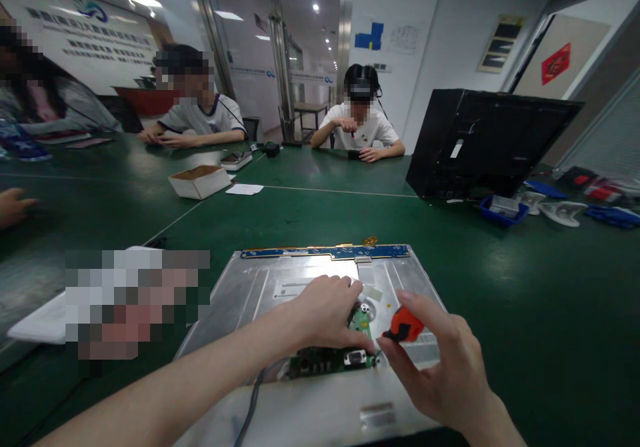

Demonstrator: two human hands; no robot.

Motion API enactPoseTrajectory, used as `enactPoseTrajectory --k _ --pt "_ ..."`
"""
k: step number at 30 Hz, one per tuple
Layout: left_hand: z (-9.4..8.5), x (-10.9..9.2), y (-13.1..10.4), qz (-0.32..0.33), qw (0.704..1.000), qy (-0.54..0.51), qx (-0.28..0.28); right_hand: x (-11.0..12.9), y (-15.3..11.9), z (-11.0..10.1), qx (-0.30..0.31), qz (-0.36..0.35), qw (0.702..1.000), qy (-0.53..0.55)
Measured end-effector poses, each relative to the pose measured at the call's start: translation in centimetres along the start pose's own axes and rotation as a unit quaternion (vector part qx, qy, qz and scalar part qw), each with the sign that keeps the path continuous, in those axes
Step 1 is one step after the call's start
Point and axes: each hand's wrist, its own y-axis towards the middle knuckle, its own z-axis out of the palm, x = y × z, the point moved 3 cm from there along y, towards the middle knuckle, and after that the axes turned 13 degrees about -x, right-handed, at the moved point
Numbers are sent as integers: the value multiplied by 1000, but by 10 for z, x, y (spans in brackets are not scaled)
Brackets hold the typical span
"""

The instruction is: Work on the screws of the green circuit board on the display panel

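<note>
A metal display panel (pixel 300 400) lies on the green table, with a narrow blue circuit strip (pixel 300 253) along its far edge. On its near middle sits a green circuit board (pixel 320 363). My left hand (pixel 325 310) rests over the board, thumb at its right side and fingers curled; whether it grips the board is hidden. Between the thumb and fingers of my right hand (pixel 445 360) is a red and black screwdriver (pixel 407 325), held just right of the board. Its tip is hard to make out. A grey cable (pixel 253 400) runs from the board's left side.
A large black monitor casing (pixel 480 140) stands at the back right, beside a blue tray (pixel 503 210). An open box (pixel 200 181) is at the back left. Several people sit around the table (pixel 320 213). A blurred white object (pixel 40 317) lies at left.
</note>
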Motion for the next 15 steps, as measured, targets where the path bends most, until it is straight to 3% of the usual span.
enactPoseTrajectory --k 10,15 --pt "-1 1 1 0 1000 1 21 2 0 -4 26 24 999 18" --pt "-1 0 0 5 1000 -5 1 2 0 -2 17 21 999 31"
